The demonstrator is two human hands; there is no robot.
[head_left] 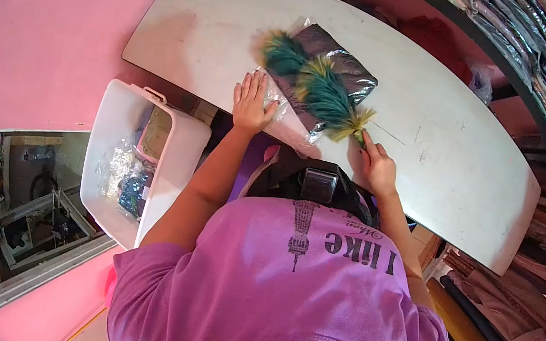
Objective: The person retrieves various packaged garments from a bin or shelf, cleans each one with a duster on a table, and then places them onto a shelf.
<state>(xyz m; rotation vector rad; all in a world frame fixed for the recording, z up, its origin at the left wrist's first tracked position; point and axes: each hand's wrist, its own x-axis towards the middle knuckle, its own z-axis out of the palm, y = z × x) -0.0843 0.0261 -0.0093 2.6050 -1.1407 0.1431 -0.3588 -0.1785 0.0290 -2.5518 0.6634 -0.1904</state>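
Observation:
A fluffy duster (329,97), dark green with yellow tips, lies across a dark folded cloth in a clear plastic bag (355,68) on the white table. The fingers of my right hand (378,165) are closed round the short handle at its near end. My left hand (252,103) rests flat with fingers stretched out, at the left edge of the bag's clear plastic flap (282,113). The duster hides part of the bagged cloth.
The white table (204,22) has a curved far edge. A white plastic bin (179,148) with bagged items stands at the left. Packed garments (525,46) fill a shelf at the upper right. Cloth rolls (516,312) lie at the right, and a pink wall (59,26) rises at the left.

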